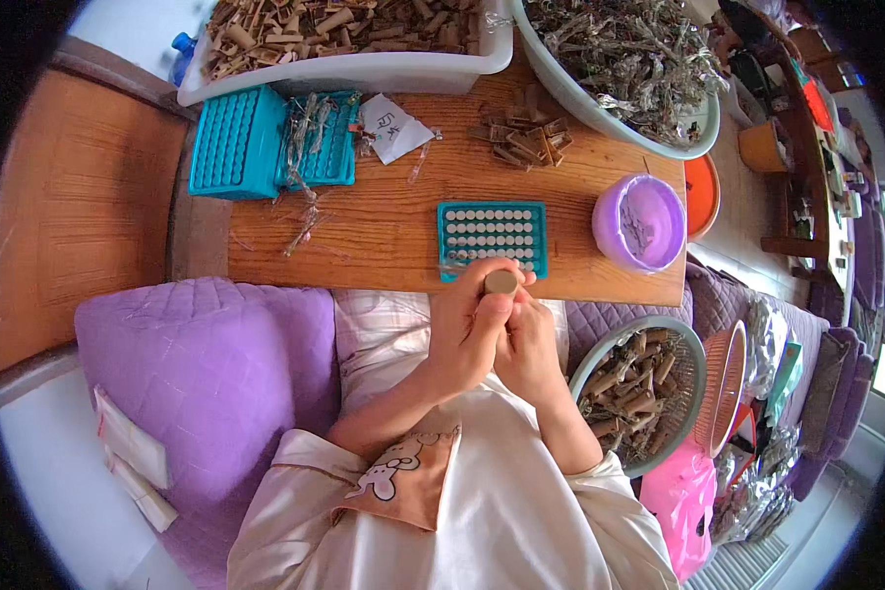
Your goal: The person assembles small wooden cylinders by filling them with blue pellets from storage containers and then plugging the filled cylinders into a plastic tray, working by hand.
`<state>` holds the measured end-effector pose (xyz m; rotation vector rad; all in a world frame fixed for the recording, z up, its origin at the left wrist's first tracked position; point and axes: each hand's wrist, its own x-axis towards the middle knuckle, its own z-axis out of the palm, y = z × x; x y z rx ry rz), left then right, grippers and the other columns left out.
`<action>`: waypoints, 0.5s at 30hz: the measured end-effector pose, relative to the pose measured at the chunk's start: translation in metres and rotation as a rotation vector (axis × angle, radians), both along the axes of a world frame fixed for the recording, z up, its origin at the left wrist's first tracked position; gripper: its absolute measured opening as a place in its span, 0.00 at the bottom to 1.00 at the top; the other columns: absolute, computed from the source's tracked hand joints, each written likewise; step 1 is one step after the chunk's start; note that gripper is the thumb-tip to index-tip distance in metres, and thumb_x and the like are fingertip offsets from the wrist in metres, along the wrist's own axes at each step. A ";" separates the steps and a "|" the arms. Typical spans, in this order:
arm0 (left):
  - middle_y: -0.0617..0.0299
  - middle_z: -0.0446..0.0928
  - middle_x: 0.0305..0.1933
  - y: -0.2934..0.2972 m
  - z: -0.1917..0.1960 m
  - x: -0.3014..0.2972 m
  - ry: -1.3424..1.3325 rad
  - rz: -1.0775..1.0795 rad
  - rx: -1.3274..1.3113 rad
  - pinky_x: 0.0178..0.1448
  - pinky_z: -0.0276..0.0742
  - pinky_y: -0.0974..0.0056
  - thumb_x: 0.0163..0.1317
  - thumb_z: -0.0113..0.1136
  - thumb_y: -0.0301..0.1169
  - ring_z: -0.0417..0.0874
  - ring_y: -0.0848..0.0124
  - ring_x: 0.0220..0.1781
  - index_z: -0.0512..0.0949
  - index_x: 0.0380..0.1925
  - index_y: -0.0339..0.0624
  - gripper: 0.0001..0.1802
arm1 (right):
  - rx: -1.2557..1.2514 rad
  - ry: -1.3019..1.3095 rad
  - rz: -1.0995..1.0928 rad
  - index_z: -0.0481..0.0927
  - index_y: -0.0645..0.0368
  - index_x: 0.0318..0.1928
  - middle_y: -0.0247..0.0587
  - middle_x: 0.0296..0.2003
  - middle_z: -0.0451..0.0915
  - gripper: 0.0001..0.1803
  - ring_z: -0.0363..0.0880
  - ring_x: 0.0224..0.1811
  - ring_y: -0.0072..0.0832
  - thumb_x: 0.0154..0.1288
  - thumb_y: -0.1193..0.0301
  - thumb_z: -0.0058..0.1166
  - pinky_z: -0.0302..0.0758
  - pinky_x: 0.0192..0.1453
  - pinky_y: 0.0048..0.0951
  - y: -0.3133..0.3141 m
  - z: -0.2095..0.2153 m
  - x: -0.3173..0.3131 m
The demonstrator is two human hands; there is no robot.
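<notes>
Head view: my left hand [465,332] is clamped round a brown tube [501,283], my right hand [533,356] against the left, its grip hidden. I judge this tube unfinished; whether the tubes [639,403] in the grey basket [695,385] at my right are done, I cannot tell. Just beyond my hands, the teal tray [492,206] holds rows of pale discs [487,227]. Farther off, white paper [401,143] bears handwriting; no brand shows.

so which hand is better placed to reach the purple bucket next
Probably the right hand: it's nearer the bucket, off to the right; the left hand, at the cylinder, sits farther.
</notes>
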<state>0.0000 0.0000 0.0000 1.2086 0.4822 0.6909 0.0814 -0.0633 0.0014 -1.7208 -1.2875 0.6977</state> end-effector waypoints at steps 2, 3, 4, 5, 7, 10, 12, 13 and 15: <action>0.54 0.68 0.41 -0.001 0.000 0.003 -0.030 0.011 -0.080 0.56 0.61 0.62 0.59 0.43 0.45 0.69 0.64 0.50 0.61 0.44 0.36 0.24 | -0.007 0.091 -0.037 0.67 0.64 0.47 0.53 0.29 0.72 0.22 0.71 0.30 0.48 0.54 0.66 0.50 0.68 0.33 0.36 0.000 0.002 0.002; 0.54 0.68 0.41 -0.002 -0.001 0.006 -0.033 0.007 -0.077 0.56 0.61 0.62 0.59 0.43 0.45 0.69 0.64 0.50 0.61 0.44 0.36 0.24 | -0.005 0.088 -0.041 0.67 0.64 0.47 0.53 0.29 0.72 0.22 0.71 0.30 0.48 0.54 0.66 0.50 0.68 0.33 0.36 0.001 0.004 0.006; 0.55 0.68 0.40 -0.002 -0.002 0.008 -0.060 0.041 -0.104 0.56 0.62 0.62 0.58 0.44 0.46 0.69 0.64 0.50 0.61 0.44 0.36 0.24 | -0.083 0.182 -0.012 0.68 0.65 0.45 0.52 0.29 0.72 0.20 0.71 0.30 0.47 0.54 0.66 0.50 0.68 0.33 0.34 0.002 0.010 0.012; 0.56 0.68 0.39 -0.002 -0.005 0.010 -0.086 0.076 -0.131 0.56 0.62 0.62 0.58 0.44 0.47 0.69 0.64 0.50 0.61 0.43 0.36 0.24 | -0.162 0.277 0.017 0.69 0.65 0.44 0.52 0.29 0.72 0.19 0.71 0.29 0.47 0.54 0.66 0.50 0.68 0.32 0.33 0.002 0.017 0.021; 0.57 0.68 0.37 0.003 -0.009 0.012 -0.234 0.082 -0.244 0.56 0.63 0.60 0.57 0.44 0.48 0.67 0.64 0.53 0.60 0.43 0.40 0.24 | -0.180 0.223 0.098 0.70 0.61 0.44 0.46 0.28 0.73 0.16 0.73 0.28 0.31 0.55 0.69 0.50 0.69 0.33 0.27 -0.004 0.032 0.052; 0.58 0.69 0.36 0.011 0.001 0.011 -0.244 0.164 -0.334 0.48 0.69 0.64 0.56 0.42 0.50 0.71 0.67 0.45 0.60 0.44 0.42 0.25 | -0.165 -0.078 -0.332 0.73 0.62 0.38 0.41 0.25 0.74 0.11 0.72 0.27 0.25 0.51 0.78 0.49 0.68 0.31 0.24 -0.006 0.038 0.105; 0.62 0.68 0.31 0.015 -0.002 0.002 -0.202 0.087 -0.386 0.32 0.69 0.72 0.57 0.39 0.53 0.71 0.74 0.29 0.61 0.44 0.44 0.25 | -0.208 -0.416 -0.389 0.73 0.62 0.36 0.45 0.24 0.75 0.10 0.74 0.25 0.32 0.50 0.76 0.48 0.69 0.31 0.29 0.001 0.032 0.139; 0.62 0.68 0.31 0.015 -0.005 0.003 -0.206 0.078 -0.388 0.32 0.69 0.72 0.57 0.39 0.53 0.71 0.74 0.29 0.61 0.44 0.44 0.25 | -0.209 -0.420 -0.397 0.73 0.62 0.36 0.45 0.24 0.75 0.10 0.74 0.25 0.32 0.50 0.76 0.48 0.69 0.31 0.29 0.002 0.022 0.151; 0.63 0.65 0.29 0.014 -0.013 0.004 -0.212 0.017 -0.362 0.21 0.58 0.79 0.58 0.34 0.54 0.62 0.81 0.19 0.60 0.44 0.44 0.27 | -0.472 -0.683 -0.292 0.74 0.62 0.35 0.51 0.28 0.75 0.10 0.75 0.30 0.41 0.49 0.75 0.48 0.69 0.34 0.35 0.003 -0.001 0.172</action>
